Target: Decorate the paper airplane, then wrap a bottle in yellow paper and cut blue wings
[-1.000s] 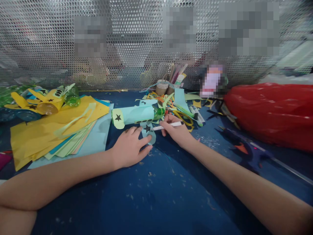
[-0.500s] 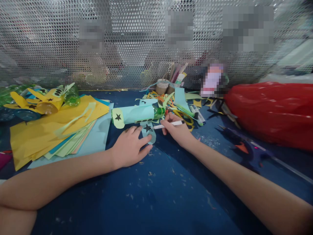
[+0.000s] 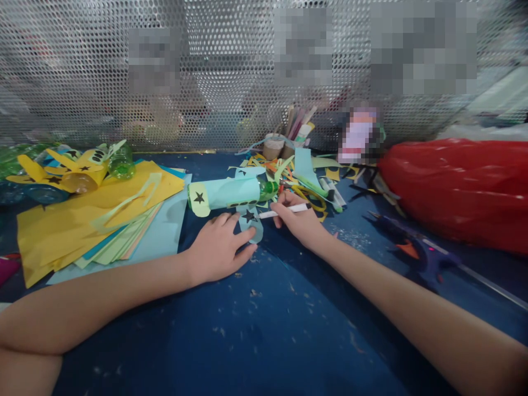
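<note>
A green plastic bottle [image 3: 269,190] wrapped in light blue paper [image 3: 231,191] lies on its side, shaped like an airplane. Its tail end carries a pale green paper piece [image 3: 201,206] with a black star. From its near side a light blue paper wing [image 3: 257,234] sticks out, bearing another black star. My left hand [image 3: 218,247] lies palm down with fingers spread, the fingertips touching the wing's left side. Pinched in my right hand [image 3: 295,214] is a white marker [image 3: 284,210], its tip at the star on the wing.
Colored paper sheets [image 3: 99,203] and a yellow-papered bottle plane [image 3: 82,173] sit at left. Paper scraps [image 3: 284,170], scissors [image 3: 313,199] and cups [image 3: 273,146] of sticks lie behind. At right are a glue gun [image 3: 429,247] and a red plastic bag [image 3: 457,192]. A perforated metal screen [image 3: 231,71] stands at the back.
Both hands and the bottle stay in nearly the same place. The marker's tip remains at the star, with barely any visible shift.
</note>
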`<state>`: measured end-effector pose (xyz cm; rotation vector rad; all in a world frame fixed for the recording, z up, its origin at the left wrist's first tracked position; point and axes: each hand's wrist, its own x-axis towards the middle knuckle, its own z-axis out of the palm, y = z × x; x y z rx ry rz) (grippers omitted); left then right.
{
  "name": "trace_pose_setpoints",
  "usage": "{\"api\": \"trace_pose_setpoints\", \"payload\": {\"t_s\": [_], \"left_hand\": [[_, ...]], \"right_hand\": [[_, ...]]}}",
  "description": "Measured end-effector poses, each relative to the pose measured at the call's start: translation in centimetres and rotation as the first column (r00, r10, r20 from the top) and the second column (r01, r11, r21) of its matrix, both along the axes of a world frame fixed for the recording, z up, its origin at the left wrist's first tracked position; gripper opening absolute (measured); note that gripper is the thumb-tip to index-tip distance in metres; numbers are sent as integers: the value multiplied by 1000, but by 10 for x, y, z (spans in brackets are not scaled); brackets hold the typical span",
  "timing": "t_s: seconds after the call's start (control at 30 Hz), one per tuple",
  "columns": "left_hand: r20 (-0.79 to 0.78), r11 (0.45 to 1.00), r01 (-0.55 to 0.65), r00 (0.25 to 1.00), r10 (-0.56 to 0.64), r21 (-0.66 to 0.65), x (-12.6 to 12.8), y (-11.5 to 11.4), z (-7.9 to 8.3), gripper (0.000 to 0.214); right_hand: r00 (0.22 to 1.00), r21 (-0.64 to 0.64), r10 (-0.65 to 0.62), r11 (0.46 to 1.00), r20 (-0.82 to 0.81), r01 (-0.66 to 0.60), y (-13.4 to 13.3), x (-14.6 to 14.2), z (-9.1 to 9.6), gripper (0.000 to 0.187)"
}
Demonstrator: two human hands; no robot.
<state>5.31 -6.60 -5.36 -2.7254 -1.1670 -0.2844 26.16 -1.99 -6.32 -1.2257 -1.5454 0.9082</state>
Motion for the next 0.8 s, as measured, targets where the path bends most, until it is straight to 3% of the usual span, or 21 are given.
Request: {"api": "trace_pose_setpoints", "payload": {"t_s": [0.8], "left_hand": [[-13, 1000, 4, 1000, -4, 9, -1, 1, -2, 47]], "right_hand": [[999, 30, 1, 1000, -52, 1, 2, 1, -3, 23]]}}
